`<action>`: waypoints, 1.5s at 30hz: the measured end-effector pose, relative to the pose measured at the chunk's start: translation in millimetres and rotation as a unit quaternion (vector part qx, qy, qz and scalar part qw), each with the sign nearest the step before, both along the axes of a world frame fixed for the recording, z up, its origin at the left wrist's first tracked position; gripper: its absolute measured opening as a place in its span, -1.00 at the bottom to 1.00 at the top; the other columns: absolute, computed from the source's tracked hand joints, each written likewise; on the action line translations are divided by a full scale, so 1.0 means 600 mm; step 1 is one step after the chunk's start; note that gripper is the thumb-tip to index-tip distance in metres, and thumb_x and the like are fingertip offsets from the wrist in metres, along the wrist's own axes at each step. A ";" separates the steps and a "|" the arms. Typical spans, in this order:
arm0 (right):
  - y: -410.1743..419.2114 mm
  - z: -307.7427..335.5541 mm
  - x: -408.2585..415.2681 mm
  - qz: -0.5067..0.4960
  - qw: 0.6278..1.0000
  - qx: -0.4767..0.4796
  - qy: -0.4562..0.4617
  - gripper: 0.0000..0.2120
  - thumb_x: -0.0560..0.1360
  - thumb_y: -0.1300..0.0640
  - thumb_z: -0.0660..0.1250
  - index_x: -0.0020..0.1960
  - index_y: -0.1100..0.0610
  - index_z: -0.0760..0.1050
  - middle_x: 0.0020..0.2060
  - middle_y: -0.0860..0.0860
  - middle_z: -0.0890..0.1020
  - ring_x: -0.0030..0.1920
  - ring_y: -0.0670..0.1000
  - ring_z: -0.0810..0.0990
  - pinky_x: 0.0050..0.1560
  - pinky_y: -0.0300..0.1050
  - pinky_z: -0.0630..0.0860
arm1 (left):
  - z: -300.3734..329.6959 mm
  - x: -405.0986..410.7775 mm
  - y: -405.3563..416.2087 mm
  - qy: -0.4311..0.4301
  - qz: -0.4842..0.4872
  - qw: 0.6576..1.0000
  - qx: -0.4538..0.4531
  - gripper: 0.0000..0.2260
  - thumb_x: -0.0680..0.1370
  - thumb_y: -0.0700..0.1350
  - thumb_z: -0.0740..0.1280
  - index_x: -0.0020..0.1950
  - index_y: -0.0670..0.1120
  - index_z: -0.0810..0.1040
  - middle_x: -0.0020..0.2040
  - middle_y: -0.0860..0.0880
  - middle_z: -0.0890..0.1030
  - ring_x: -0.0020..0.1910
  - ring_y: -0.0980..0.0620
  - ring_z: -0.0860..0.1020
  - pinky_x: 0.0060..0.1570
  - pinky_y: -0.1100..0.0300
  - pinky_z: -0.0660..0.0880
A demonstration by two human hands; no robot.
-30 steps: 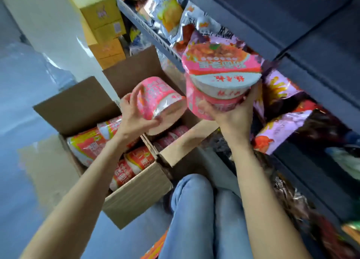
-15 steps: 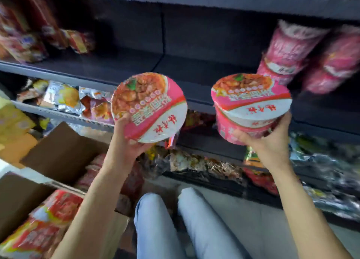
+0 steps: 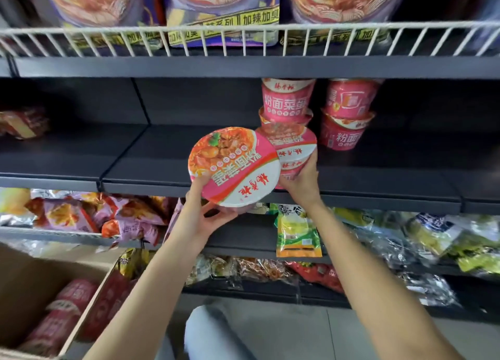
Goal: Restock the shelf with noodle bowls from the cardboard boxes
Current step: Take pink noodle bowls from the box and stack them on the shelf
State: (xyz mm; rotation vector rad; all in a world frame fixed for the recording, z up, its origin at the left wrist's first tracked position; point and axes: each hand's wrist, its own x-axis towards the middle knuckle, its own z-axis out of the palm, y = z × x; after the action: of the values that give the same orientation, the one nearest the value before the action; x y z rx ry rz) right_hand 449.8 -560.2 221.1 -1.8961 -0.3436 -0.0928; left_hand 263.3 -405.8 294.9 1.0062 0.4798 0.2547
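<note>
My left hand (image 3: pixel 205 219) grips a pink noodle bowl (image 3: pixel 234 167) from below, its lid tilted toward me, in front of the dark middle shelf (image 3: pixel 140 170). My right hand (image 3: pixel 300 181) holds a second pink noodle bowl (image 3: pixel 293 145) over the shelf's front, just before two stacks of the same bowls (image 3: pixel 288 99) (image 3: pixel 349 113) standing at the shelf's back. The cardboard box (image 3: pixel 32 284) at the lower left holds more bowls lying on their sides.
A white wire rail (image 3: pixel 243 39) fronts the upper shelf with purple noodle packs (image 3: pixel 224 13). Snack bags (image 3: pixel 89 213) and a green-yellow packet (image 3: pixel 296 229) fill the lower shelves. My knee in jeans (image 3: pixel 216 330) is at bottom centre.
Both hands have lifted their bowls from the box up to the middle shelf. The two bowls have come together, and the right one now reaches in toward the stacks.
</note>
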 end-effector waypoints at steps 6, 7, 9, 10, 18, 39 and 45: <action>-0.064 0.057 -0.045 -0.003 0.998 -0.045 -0.034 0.00 0.43 0.03 0.47 0.57 0.10 -0.17 0.56 0.09 -0.13 0.56 0.05 -0.17 0.53 0.06 -0.07 | 0.021 0.039 -0.019 0.038 0.002 0.999 -0.001 -0.62 0.51 0.12 0.35 0.28 0.04 0.41 0.20 -0.08 0.53 0.17 -0.09 0.51 0.03 -0.13 0.59; -0.078 0.071 -0.071 0.039 0.997 -0.006 -0.059 -0.06 0.46 0.11 0.45 0.57 0.03 -0.15 0.56 0.01 -0.08 0.56 -0.02 -0.09 0.53 0.00 0.01 | 0.024 0.041 -0.019 0.040 -0.003 0.999 0.006 -0.58 0.51 0.13 0.35 0.32 0.04 0.39 0.22 -0.08 0.53 0.17 -0.09 0.51 0.01 -0.12 0.60; -0.087 0.094 -0.124 0.151 0.987 0.012 -0.060 -0.06 0.47 0.14 0.44 0.56 -0.09 -0.16 0.55 -0.16 0.00 0.52 -0.19 0.03 0.46 -0.22 0.11 | 0.029 0.040 -0.021 0.036 -0.016 0.999 0.011 -0.57 0.52 0.15 0.32 0.33 0.04 0.40 0.21 -0.08 0.55 0.17 -0.10 0.53 0.00 -0.10 0.60; -0.081 0.102 -0.145 0.191 0.980 -0.010 -0.061 -0.03 0.45 0.07 0.46 0.56 -0.11 -0.19 0.53 -0.23 0.00 0.50 -0.25 0.04 0.42 -0.35 0.10 | 0.034 0.039 -0.023 0.030 -0.024 0.999 0.011 -0.57 0.52 0.18 0.30 0.33 0.04 0.42 0.22 -0.08 0.56 0.17 -0.11 0.54 0.00 -0.09 0.60; -0.051 0.164 -0.133 0.127 0.985 0.077 -0.089 0.14 0.20 -0.08 0.58 0.56 -0.02 -0.06 0.37 -0.07 0.38 0.23 -0.34 0.44 0.15 -0.40 0.46 | 0.105 0.030 -0.041 -0.015 -0.153 0.967 0.204 -0.68 0.52 0.32 0.10 0.21 0.28 0.42 0.15 -0.01 0.59 0.06 -0.06 0.65 0.15 0.04 0.56; -0.086 0.117 -0.035 -0.004 0.998 0.050 -0.033 -0.20 0.53 0.19 0.35 0.57 -0.07 -0.07 0.41 -0.12 0.32 0.32 -0.14 0.38 0.20 -0.33 0.39 | 0.030 0.170 -0.085 -0.039 -0.174 0.924 0.337 -0.32 0.49 -0.35 0.29 0.52 0.05 0.15 0.13 0.04 0.48 0.02 0.18 0.50 -0.09 0.42 0.44; -0.085 0.122 -0.055 -0.036 0.999 -0.020 -0.027 -0.23 0.53 0.05 0.36 0.57 0.00 -0.03 0.47 -0.11 0.29 0.40 -0.14 0.27 0.36 -0.13 0.26 | 0.007 0.181 -0.119 -0.051 -0.207 0.944 0.253 -0.23 0.52 -0.34 0.30 0.57 0.07 -0.04 0.42 -0.13 0.29 0.40 -0.05 0.38 0.17 0.19 0.37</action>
State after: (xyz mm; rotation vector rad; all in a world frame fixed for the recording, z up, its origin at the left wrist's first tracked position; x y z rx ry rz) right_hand 417.1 -611.4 294.0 -1.9491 -0.3158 -0.1871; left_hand 371.8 -477.0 299.1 1.5602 0.0933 0.0469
